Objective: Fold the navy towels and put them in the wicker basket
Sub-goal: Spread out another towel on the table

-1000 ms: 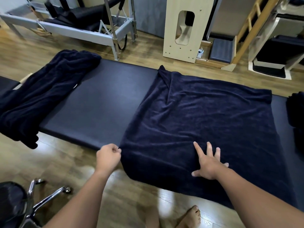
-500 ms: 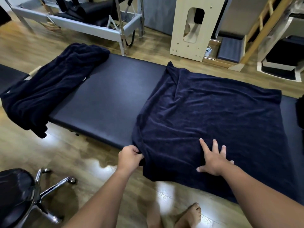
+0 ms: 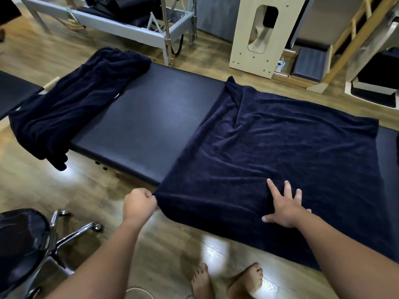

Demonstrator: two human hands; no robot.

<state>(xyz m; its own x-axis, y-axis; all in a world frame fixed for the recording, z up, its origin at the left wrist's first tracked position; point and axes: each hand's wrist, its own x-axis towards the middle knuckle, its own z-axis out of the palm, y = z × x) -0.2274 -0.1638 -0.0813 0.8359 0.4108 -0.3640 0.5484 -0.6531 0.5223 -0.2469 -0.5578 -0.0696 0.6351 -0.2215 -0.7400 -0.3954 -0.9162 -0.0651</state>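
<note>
Navy towel [image 3: 280,152] lies spread over the padded bench [image 3: 146,126], its near-left corner pinched in the curled fingers of the left hand [image 3: 139,205], now drawn taut and flatter than half a second ago. Beyond those fingers a second towel [image 3: 71,104] lies bunched. The right hand [image 3: 285,207] stays pressed flat, fingers splayed; its thumb probably rests on the hanging edge.

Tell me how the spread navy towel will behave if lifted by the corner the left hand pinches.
The spread towel probably goes limp: it already drapes over the padded bench edge. Wrinkles suggest it bunches under the left hand.
</note>
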